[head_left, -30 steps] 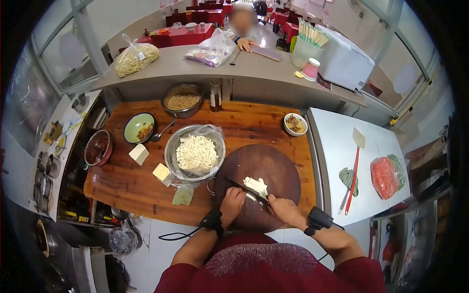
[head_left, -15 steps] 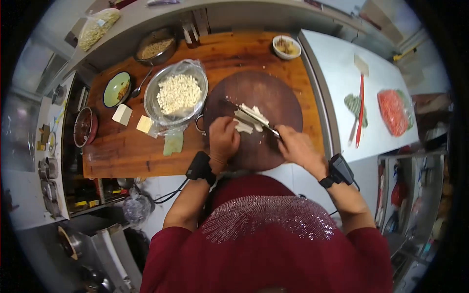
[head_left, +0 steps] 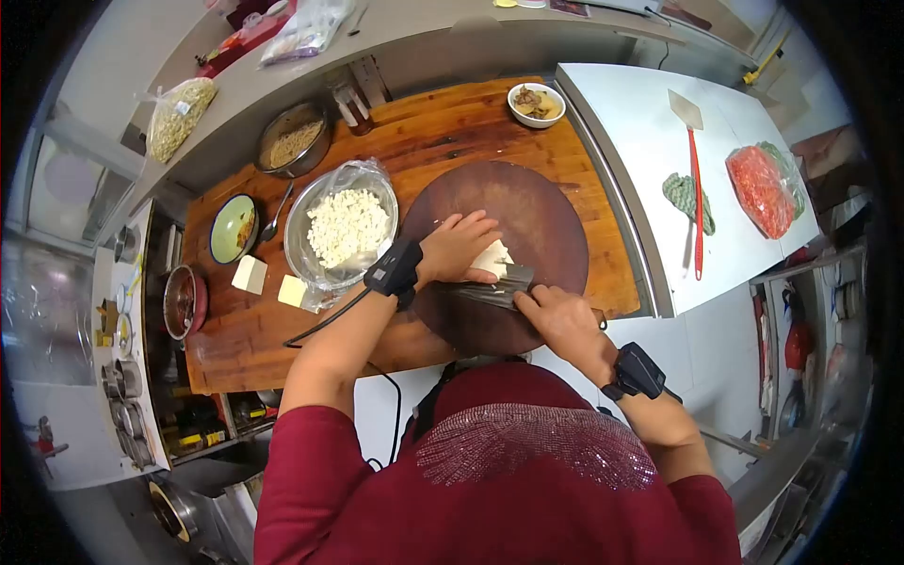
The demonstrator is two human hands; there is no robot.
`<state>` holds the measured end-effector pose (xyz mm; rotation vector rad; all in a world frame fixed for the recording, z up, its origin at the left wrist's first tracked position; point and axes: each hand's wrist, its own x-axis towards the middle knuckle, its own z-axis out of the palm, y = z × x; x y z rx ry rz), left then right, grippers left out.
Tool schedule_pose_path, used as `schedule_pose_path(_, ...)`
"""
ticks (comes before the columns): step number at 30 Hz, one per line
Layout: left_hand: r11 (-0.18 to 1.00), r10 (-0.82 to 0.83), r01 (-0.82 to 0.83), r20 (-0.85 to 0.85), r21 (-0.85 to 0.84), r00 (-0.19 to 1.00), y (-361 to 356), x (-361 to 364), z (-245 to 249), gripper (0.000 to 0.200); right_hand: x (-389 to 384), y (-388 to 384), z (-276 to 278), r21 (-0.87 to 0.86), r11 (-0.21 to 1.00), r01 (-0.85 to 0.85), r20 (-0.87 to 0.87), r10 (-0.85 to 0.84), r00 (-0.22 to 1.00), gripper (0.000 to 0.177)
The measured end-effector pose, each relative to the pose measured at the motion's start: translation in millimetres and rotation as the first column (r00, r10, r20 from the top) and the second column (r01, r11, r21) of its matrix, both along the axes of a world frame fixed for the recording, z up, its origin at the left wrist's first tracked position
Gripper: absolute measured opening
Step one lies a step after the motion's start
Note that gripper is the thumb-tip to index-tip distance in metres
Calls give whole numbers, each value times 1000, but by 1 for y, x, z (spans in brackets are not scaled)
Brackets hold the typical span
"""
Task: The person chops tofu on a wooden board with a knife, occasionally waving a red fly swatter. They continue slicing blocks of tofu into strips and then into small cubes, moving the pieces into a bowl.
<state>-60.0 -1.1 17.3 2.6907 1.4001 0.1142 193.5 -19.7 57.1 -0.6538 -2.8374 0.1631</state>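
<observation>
Head view: white pieces [head_left: 492, 261] lie on the round board [head_left: 513, 200], just right of the left hand [head_left: 461, 249], which is spread wide, thumb apart from its fingers; whether the palm presses them I cannot tell. Nearer the body, the right hand [head_left: 562, 325] grips a cleaver [head_left: 494, 290], its blade beside the pieces.

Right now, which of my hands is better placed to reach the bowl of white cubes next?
Probably your left hand: it's nearer the bowl, while your right hand holds the knife.
</observation>
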Motion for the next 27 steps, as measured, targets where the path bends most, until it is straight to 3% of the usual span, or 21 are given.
schedule_pose_path(7, 964, -229, 242, -118, 107, 966, 25, -15, -15, 76, 6, -16, 4, -109, 994, 4, 37, 0, 999, 32)
schedule_pose_path(11, 974, -200, 210, -110, 85, 974, 23, -25, -8, 81, 38, -23, 8, -117, 993, 25, 70, -17, 997, 32)
schedule_pose_path(13, 976, -201, 199, -18, -94, 979, 17, -27, -4, 85, 57, -28, 9, -89, 994, 64, 58, -59, 997, 30)
schedule_pose_path(17, 969, -197, 198, 21, -147, 980, 8, -30, -19, 82, 93, -40, 24, -59, 982, 180, 0, -180, 984, 26)
schedule_pose_path(23, 910, -410, 413, -74, 34, 909, 15, -24, -7, 78, 130, -53, 26, -112, 939, 324, -166, -339, 926, 35)
schedule_pose_path(25, 901, -427, 418, -63, -115, 902, 26, -9, 1, 83, 128, -56, 26, -148, 925, 350, -181, -373, 910, 39)
schedule_pose_path(27, 899, -436, 425, -109, -106, 893, 38, -4, -8, 95, 122, -55, 25, -180, 905, 385, -227, -419, 879, 40)
